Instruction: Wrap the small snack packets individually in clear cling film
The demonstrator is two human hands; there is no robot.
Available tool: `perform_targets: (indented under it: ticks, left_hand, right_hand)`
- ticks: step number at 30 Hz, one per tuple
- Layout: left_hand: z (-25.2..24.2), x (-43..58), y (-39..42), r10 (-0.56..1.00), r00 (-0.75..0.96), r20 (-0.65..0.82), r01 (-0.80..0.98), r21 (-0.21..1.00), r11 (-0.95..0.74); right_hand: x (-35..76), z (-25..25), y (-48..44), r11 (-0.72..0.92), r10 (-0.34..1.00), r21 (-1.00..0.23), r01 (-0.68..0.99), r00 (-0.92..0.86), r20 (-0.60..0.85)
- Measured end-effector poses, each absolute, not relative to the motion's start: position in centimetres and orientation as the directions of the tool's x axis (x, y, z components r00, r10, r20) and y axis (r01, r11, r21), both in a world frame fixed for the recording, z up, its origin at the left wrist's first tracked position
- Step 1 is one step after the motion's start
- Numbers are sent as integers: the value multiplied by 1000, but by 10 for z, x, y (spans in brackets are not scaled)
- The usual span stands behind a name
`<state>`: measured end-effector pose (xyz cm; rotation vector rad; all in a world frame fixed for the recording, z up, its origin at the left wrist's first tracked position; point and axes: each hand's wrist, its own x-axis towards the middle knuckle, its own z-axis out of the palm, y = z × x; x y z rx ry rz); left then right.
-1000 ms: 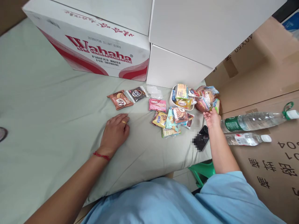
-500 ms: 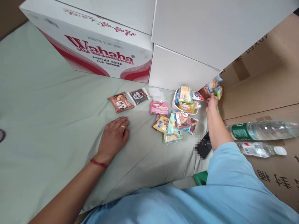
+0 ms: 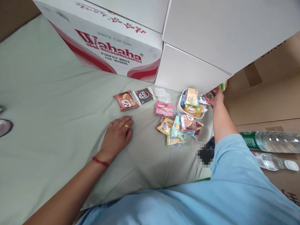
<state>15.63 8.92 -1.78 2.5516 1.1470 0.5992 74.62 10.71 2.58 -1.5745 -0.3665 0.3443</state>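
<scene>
Snack packets [image 3: 187, 122] lie loose on a pale green cloth [image 3: 47, 93], all between the two hands or just past the fingertips. Far left of the left fingers, a metal dish [image 3: 4, 126] shows at the picture's edge. The left hand [image 3: 117, 135] rests palm down on the cloth, its fingers [image 3: 125, 120] stretched flat and close together, gripping nothing. Just beyond those fingertips lies a brown packet [image 3: 126, 100], a dark packet [image 3: 144, 95] beside it and a Wahaha carton [image 3: 112, 47] further off behind. To the right of the fingers come a pink packet [image 3: 164, 108] and a yellow packet [image 3: 165, 124], the latter edging a small overlapping heap. A white bowl [image 3: 179, 103] holding more packets stands just left of the right hand [image 3: 217, 97], which reaches to the lower corner of a white box [image 3: 192, 67]. At its fingertips a green-edged packet [image 3: 224, 85] peeps out from behind that corner; whether the fingers are closed on it I cannot tell, since the box hides them. Well right of that wrist, two water bottles [image 3: 276, 141] lie on a cardboard box [image 3: 292, 179]. These packets look light, crinkly and slick, with brittle biscuits inside, so I judge a pinch on the crimped end seal safer than a squeeze across the middle
</scene>
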Motion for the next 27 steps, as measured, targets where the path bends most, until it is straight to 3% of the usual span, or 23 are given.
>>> perform_targets:
  ticks: [4,8,12,15,16,19,21,23,27]
  left_hand:
    - [-20,158,91,772,587,243,623,473,-623]
    - [-26,156,92,796,544,267,576,571,-585]
    - [-22,152,95,845,467,260,510,702,-497]
    - [-7,156,111,873,387,298,553,683,-478]
    - [-2,159,119,889,334,314,601,655,-458]
    - [11,174,147,956,151,251,742,610,-278]
    - [14,182,156,955,263,134,765,575,-291]
    - [13,187,151,895,439,77,736,540,-408]
    - [5,181,115,845,517,140,699,502,-510]
  right_hand:
    - [716,43,73,-88,271,-994,-62,959,-84]
    - [657,54,2,-68,295,-998,-10,955,-30]
    - [566,41,-93,-162,444,-935,315,870,216]
    - [493,23,-155,-374,600,-772,514,769,220]
    - [471,18,-170,-385,673,-701,600,703,232]
    - [421,8,-193,-205,874,-543,814,402,272]
    - [403,3,-196,-113,915,-498,860,285,287]
    - [396,-2,-195,-98,915,-482,870,270,301]
    - [395,-12,-194,-137,881,-465,875,323,347]
